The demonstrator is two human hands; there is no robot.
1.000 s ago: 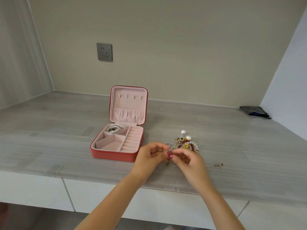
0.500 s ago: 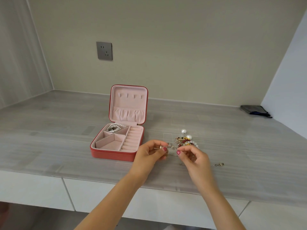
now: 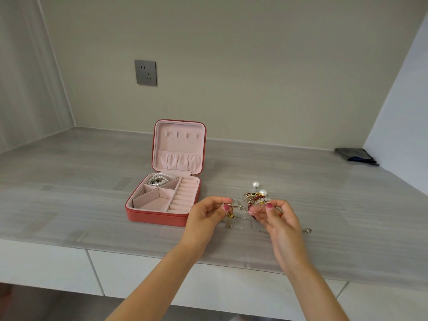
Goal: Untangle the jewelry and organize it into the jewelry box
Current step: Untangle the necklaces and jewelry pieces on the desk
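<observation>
A red jewelry box [image 3: 157,216] with pink lining stands open on the grey counter, a pearl strand [image 3: 159,178] in its back left compartment. To its right lies a tangled heap of jewelry [image 3: 256,196] with pearls, red beads and gold pieces. My left hand [image 3: 206,214] pinches a small gold and silver piece [image 3: 230,210] that dangles below the fingers. My right hand [image 3: 275,216] pinches a thin chain at the front of the heap. A fine chain runs between the two hands.
A small silver charm [image 3: 307,230] lies on the counter right of my right hand. A dark pouch [image 3: 355,156] sits in the far right corner. A wall socket [image 3: 146,72] is above the box. The counter's front edge [image 3: 139,253] has white drawers below.
My hands, close together a second ago, have drawn apart: the left moved left with the small piece, the right stayed by the heap, and the chain now stretches between them.
</observation>
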